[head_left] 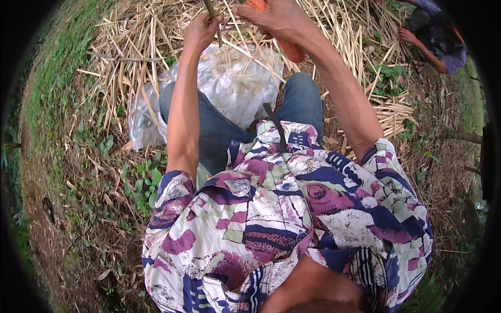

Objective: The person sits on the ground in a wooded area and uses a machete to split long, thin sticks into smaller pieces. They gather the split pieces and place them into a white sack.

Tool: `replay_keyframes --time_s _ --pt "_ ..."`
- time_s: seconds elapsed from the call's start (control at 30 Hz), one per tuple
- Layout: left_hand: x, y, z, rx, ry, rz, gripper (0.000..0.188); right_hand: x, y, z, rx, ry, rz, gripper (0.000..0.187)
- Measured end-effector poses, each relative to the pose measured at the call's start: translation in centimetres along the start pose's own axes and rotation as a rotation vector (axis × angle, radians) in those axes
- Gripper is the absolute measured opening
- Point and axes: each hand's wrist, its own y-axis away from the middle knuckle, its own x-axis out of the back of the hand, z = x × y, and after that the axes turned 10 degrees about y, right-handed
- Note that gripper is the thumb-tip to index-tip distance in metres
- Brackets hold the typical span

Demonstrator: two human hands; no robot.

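Note:
At the top of the view my left hand (pixel 200 33) is closed around a thin greenish stick (pixel 210 8), whose lower end pokes out below my fingers. To its right, my right hand (pixel 284 21) is wrapped round an orange handle (pixel 292 51). The rounded end of the handle shows below my palm, and more orange shows above my fingers; the rest of the tool lies outside the picture or is hidden. The two hands are a short way apart. Beneath them, a clear crumpled plastic sheet (pixel 237 78) lies on the ground between and beside my knees.
Pale split strips (pixel 133 36) lie in a loose heap ahead and to both sides, some on the plastic. Another person (pixel 438 39) sits or crouches at the far right, an arm stretched toward the heap. Grass (pixel 62 68) and low leafy plants (pixel 147 180) grow on the left.

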Motion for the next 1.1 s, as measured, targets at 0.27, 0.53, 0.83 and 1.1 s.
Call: replay_keyframes --time_s 0.27,0.53,0.83,1.1 --pt "-1.3 -6.7 -1.8 -0.089 -0.079 0.025 0.033 -2.1 -3.7 4.2 0.057 0.081 0.350 0.062" --pt "-4.2 -8.9 -9.5 0.132 0.179 -0.009 0.040 -7.2 -9.3 7.8 0.008 0.074 0.258 0.054" --pt "-7.4 -2.7 -8.0 0.286 -0.029 0.135 0.057 -8.1 -10.5 9.9 -0.109 -0.041 0.140 0.038" --pt "-6.6 -6.7 -7.3 0.043 0.183 0.235 0.022 -7.2 -10.2 9.1 0.061 0.337 0.178 0.035"
